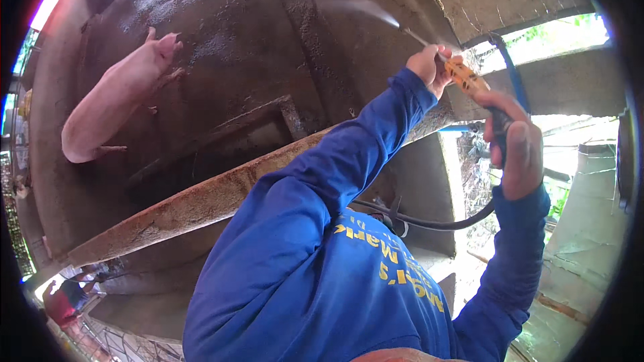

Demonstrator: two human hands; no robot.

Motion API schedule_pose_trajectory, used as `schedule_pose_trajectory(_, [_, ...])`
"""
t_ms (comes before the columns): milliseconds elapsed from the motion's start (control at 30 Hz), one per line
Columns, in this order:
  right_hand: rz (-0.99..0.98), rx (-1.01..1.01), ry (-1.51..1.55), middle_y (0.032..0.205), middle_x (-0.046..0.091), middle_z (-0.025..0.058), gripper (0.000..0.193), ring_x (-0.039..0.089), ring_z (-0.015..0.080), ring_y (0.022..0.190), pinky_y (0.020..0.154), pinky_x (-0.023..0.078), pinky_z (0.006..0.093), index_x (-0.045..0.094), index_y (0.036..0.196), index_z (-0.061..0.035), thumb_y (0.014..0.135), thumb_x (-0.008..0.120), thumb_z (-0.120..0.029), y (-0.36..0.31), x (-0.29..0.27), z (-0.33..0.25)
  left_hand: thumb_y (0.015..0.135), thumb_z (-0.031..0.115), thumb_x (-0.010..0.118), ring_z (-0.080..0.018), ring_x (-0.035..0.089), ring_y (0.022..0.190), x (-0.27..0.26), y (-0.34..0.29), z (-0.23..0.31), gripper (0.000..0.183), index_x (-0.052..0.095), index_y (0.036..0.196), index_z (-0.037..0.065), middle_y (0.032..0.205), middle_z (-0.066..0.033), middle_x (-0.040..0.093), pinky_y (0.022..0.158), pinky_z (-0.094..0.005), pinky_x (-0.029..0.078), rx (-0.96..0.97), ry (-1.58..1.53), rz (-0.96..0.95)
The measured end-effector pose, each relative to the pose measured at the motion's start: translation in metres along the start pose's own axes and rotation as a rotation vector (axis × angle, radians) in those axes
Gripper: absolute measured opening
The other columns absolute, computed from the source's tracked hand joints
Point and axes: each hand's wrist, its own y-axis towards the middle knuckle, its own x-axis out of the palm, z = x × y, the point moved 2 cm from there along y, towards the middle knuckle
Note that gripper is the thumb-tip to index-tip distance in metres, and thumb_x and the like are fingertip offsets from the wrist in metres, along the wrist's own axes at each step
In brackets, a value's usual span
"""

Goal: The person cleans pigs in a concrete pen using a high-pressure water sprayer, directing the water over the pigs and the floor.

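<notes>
Both my hands are on a spray gun (467, 79) with a yellow-orange body dotted with dark marks, a black handle and a thin metal wand. My left hand (428, 69) is closed around its front part, close to the wand. At the rear, my right hand (520, 144) grips the black handle; the trigger is hidden. A white jet of water (376, 11) leaves the wand's tip toward the wet, dark concrete surface (228, 40) of a pen. A pink pig (121, 100) stands in the pen to the left, away from the jet.
A low concrete wall (181, 214) runs between me and the pen. A black hose (443, 225) curves below my right hand. A blue pipe (513, 70) stands beside the gun. Another person in red (65, 305) is at the lower left.
</notes>
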Motion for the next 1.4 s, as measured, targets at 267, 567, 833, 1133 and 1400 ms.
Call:
schedule_pose_trajectory(267, [-0.112,0.06,-0.092,0.06,0.051,0.0072,0.067,0.047,0.0112,0.057,0.055,0.037,0.0253,0.056,0.096,0.0025,0.078,0.039,-0.06,-0.004,0.024,-0.005,0.086,0.011,0.032,-0.023,0.055,0.078,-0.035,-0.033,-0.016,0.016,0.043,0.084,0.0,0.079,-0.0121,0.053,0.076,-0.0374,0.047,-0.195,0.006,0.199])
schedule_pose_trajectory(567, [-0.092,-0.262,-0.175,0.085,0.058,0.0198,0.055,0.058,0.0311,0.074,0.065,0.044,0.0346,0.054,0.098,0.0004,0.077,0.049,-0.051,-0.018,0.073,0.002,0.08,0.015,0.037,-0.0168,0.049,0.062,-0.063,-0.02,0.029,0.012,0.046,0.073,0.01,0.063,-0.0035,0.048,0.059,-0.0301,0.041,-0.092,0.153,0.088])
schedule_pose_trajectory(833, [-0.142,-0.204,-0.114,0.083,0.058,0.0192,0.05,0.058,0.0303,0.072,0.063,0.045,0.0345,0.055,0.097,-0.0006,0.076,0.052,-0.046,-0.018,0.104,0.009,0.081,0.01,0.038,-0.0165,0.045,0.052,-0.108,-0.027,0.043,0.012,0.043,0.07,0.007,0.059,-0.004,0.043,0.051,-0.0305,0.041,-0.062,0.063,0.228])
schedule_pose_trajectory(1133, [-0.075,-0.278,-0.068,0.074,0.056,0.0171,0.05,0.057,0.0295,0.066,0.059,0.045,0.0334,0.055,0.098,-0.0012,0.073,0.056,-0.045,-0.021,0.138,0.03,0.083,0.014,0.035,-0.0164,0.044,0.05,-0.166,-0.036,0.038,0.02,0.038,0.063,0.011,0.055,-0.0031,0.041,0.05,-0.0313,0.041,-0.095,0.166,0.231])
schedule_pose_trajectory(1400, [-0.149,-0.258,-0.13,0.078,0.058,0.0191,0.05,0.059,0.0315,0.071,0.063,0.046,0.0346,0.055,0.097,0.0016,0.075,0.055,-0.043,-0.025,0.144,0.005,0.084,0.017,0.035,-0.0135,0.042,0.049,-0.127,-0.043,0.074,0.016,0.039,0.069,0.013,0.054,0.0003,0.038,0.045,-0.0296,0.039,-0.049,0.134,0.141])
